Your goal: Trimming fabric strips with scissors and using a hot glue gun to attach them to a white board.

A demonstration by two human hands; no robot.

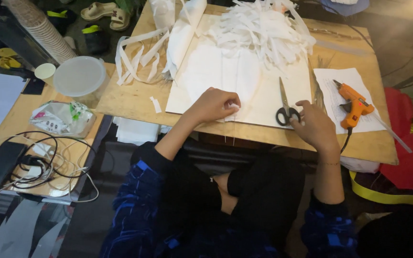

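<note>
Pinching a small white scrap (233,106) in the curled left hand (213,105), pressing it on the white sheet (206,76) near the wooden board's (130,98) front edge. Resting the right hand (314,125) loosely, fingers on the black-handled scissors (285,107). Lying beyond the sheet, cut white strips (264,28); lying right of the scissors, an orange glue gun (354,107).

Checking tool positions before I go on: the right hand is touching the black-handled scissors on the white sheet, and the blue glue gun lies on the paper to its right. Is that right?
Not quite. The glue gun is orange, not blue, as the head view shows. The rest holds: the right hand touches the black-handled scissors on the white sheet, and the gun lies on the paper to its right.
</note>
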